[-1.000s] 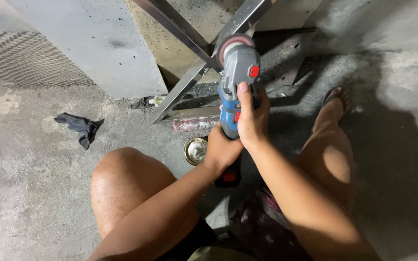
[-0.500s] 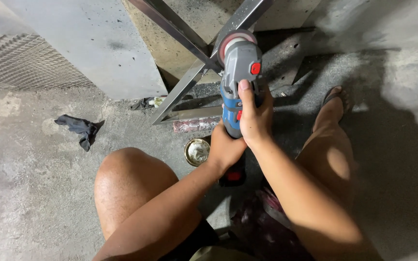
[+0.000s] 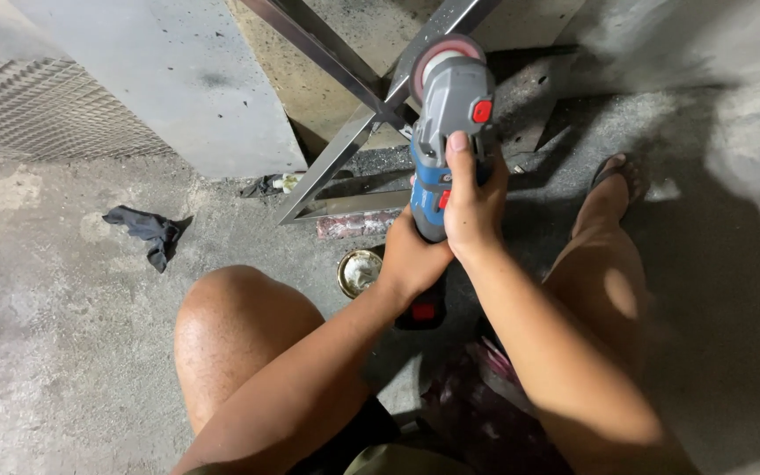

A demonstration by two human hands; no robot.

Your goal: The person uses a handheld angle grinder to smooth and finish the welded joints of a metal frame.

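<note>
I hold a blue and grey cordless angle grinder (image 3: 447, 114) with both hands. My right hand (image 3: 472, 204) wraps its body from above, thumb along the top near the red button. My left hand (image 3: 411, 259) grips the rear handle just above the dark battery pack (image 3: 422, 312). The grinder's disc (image 3: 437, 54) rests against the joint of a crossed shiny metal frame (image 3: 345, 149) that stands on the concrete floor. I squat, with both knees in view.
A small round tin (image 3: 359, 271) sits on the floor under the grinder. A dark rag (image 3: 147, 230) lies to the left. A grey slab (image 3: 169, 79) and a mesh panel (image 3: 37, 114) stand at the back left. My sandalled foot (image 3: 617, 171) is at right.
The view has shifted slightly; the grinder stays pressed on the frame joint, and both hands keep the same grip.
</note>
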